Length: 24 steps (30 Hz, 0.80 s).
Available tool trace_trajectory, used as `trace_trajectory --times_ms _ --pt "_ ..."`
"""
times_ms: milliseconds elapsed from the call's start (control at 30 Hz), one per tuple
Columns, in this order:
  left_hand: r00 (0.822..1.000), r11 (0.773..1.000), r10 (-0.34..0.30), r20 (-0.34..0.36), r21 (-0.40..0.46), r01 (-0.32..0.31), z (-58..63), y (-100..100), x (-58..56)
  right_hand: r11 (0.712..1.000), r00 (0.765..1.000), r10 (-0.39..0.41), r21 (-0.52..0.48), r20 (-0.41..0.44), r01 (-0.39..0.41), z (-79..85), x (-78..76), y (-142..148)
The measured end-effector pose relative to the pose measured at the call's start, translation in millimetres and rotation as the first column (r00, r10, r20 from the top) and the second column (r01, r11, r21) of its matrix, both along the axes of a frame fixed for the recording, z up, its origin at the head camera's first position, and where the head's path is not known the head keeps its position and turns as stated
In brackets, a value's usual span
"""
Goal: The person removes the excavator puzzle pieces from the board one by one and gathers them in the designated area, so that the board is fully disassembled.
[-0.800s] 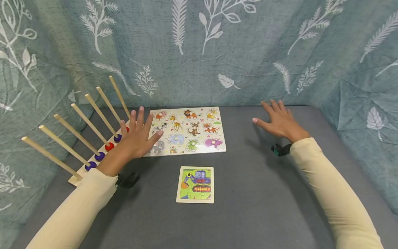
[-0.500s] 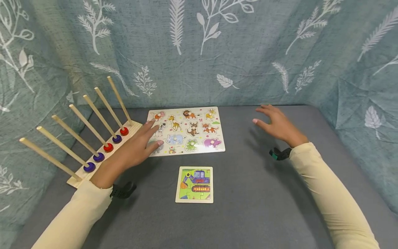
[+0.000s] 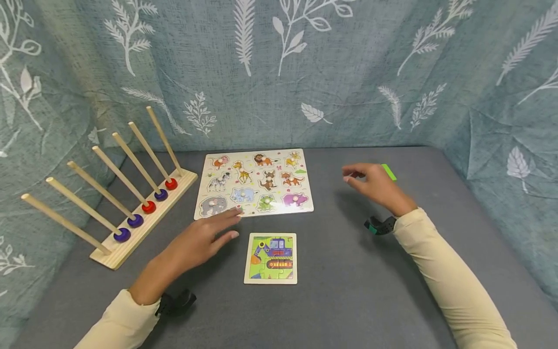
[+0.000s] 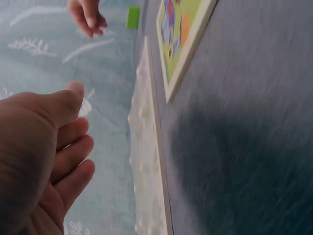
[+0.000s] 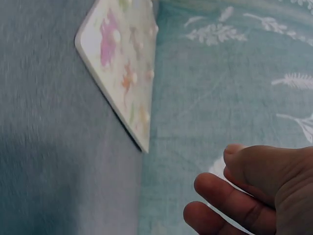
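Note:
My left hand (image 3: 192, 246) hovers above the table, just left of a small square jigsaw puzzle (image 3: 271, 259) with a digger picture. Its fingertips overlap the near edge of the animal peg puzzle (image 3: 228, 192); in the left wrist view the fingers are relaxed and hold nothing. My right hand (image 3: 377, 186) is in the air right of the animal board, fingers loosely bent with nothing between them. Behind it a bright green block (image 3: 389, 172) shows partly; the left wrist view has the same green block (image 4: 132, 17).
At the left stands a wooden base (image 3: 131, 240) with a row of upright dowels, several carrying a red or purple ring (image 3: 148, 207). A leaf-patterned curtain (image 3: 270, 97) hangs behind the grey table (image 3: 331, 300).
My left hand has drawn back from the ring stand and animal board toward the small puzzle. My right hand has moved nearer and slightly left, its fingers bending, uncovering the green block.

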<state>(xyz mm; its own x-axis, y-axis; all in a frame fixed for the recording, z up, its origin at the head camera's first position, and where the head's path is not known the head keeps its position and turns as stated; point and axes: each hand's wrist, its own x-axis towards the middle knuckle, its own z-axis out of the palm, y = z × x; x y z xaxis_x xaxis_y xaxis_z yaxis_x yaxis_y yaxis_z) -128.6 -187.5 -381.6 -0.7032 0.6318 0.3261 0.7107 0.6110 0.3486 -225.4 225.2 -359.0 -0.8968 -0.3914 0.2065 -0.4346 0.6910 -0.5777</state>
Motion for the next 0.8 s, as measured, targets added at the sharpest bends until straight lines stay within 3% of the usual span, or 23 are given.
trace_trajectory --times_ms 67,167,367,600,667,800 --pt "0.998 0.999 -0.048 0.027 0.003 0.048 -2.0 3 5.7 1.000 1.000 0.014 -0.015 -0.009 -0.014 -3.5 1.3 -5" --pt "0.986 0.994 -0.113 0.123 0.022 0.111 -3.5 9 14.7 0.999 0.999 0.034 -0.037 -0.011 -0.034 -8.0 3.4 -12" --pt "0.922 0.977 -0.214 0.321 0.085 0.197 -15.9 19 23.5 0.995 0.996 0.090 -0.039 -0.002 -0.090 -15.5 8.7 -28" --pt "0.864 0.960 -0.276 0.421 0.073 0.271 -25.2 29 27.1 0.985 0.987 0.161 -0.068 0.023 -0.159 -20.0 16.1 -44" --pt "0.858 0.959 -0.280 0.431 0.074 0.275 -27.6 32 27.9 0.981 0.983 0.179 -0.083 0.038 -0.175 -21.1 17.9 -49" --pt "0.864 0.956 -0.284 0.416 0.049 0.290 -32.0 37 29.0 0.967 0.970 0.235 -0.109 0.058 -0.228 -24.9 20.1 -63"
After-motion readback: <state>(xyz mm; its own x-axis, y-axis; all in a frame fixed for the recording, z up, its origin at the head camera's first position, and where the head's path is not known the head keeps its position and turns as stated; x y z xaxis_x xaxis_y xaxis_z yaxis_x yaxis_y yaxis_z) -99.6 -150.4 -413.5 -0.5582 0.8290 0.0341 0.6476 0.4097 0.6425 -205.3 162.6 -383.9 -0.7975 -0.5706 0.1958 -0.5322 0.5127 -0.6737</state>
